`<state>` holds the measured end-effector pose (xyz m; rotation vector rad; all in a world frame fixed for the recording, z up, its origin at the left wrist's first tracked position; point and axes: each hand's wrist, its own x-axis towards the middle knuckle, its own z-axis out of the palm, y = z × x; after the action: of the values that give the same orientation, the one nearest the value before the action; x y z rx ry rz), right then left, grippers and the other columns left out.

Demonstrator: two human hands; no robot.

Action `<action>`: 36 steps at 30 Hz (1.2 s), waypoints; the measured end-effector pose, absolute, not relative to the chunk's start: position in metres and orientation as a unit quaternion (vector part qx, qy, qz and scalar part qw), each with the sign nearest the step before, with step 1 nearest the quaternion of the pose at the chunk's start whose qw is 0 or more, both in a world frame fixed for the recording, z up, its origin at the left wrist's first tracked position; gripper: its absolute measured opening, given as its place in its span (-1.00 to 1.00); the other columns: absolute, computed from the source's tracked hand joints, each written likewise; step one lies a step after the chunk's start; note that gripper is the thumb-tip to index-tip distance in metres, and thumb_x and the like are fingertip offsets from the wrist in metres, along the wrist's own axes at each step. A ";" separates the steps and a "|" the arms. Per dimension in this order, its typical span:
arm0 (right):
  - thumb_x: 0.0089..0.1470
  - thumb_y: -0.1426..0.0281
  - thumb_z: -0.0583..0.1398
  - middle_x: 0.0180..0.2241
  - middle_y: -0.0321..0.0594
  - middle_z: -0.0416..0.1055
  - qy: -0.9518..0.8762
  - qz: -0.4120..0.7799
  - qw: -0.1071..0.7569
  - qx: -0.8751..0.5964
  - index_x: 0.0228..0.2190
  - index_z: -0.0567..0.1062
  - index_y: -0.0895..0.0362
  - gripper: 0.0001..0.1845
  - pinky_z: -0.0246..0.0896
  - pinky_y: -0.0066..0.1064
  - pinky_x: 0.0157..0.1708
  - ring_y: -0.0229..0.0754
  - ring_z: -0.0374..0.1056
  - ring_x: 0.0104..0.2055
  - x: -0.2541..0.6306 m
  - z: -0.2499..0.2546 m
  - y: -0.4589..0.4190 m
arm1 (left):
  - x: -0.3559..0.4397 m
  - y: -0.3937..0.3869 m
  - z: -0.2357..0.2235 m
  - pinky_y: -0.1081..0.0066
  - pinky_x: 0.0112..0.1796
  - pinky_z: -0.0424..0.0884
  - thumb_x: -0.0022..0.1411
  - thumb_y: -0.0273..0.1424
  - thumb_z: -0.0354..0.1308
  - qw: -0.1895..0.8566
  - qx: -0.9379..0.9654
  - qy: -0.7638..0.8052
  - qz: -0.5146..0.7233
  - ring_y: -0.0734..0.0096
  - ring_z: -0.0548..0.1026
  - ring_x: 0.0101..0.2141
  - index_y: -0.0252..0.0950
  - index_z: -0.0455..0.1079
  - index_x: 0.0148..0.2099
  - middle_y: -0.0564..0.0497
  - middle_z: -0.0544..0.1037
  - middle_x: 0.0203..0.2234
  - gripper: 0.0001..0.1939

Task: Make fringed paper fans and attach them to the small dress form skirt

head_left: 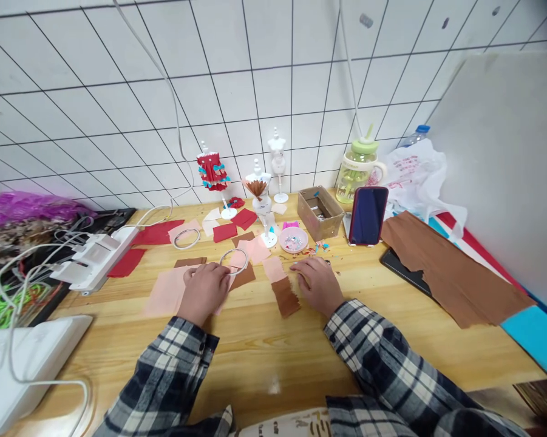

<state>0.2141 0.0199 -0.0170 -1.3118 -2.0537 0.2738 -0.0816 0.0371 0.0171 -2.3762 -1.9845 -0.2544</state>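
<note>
Left hand (206, 292) and right hand (321, 284) had a loosely curled grip; contents could not be determined. A forward nudge risked tipping the bowl (295, 250), scattering bits (294, 240).

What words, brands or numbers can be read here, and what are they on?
Nothing reads clearly enough to quote.
Green-lidded jug: pale lettering, too blurred.
White plastic bag: red print, too blurred.
White top: dark marks, perhaps lettering, unreadable.
</note>
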 end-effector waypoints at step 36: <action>0.07 0.50 0.18 -0.02 -0.12 0.48 -0.684 0.304 0.505 -0.430 -0.06 0.30 0.03 -0.62 0.27 -0.17 0.05 -0.07 0.42 0.02 0.180 -0.008 -0.008 | 0.007 -0.009 -0.002 0.21 -0.13 0.38 0.38 -0.39 -0.11 -0.232 -0.819 -0.422 -0.310 0.20 0.48 -0.15 -0.27 0.37 0.03 -0.16 0.55 -0.16 -0.71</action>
<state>0.1800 -0.0083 -0.0082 -1.0381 -1.6496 0.7341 0.0073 -0.0094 -0.0019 -3.0416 -1.5684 -1.1515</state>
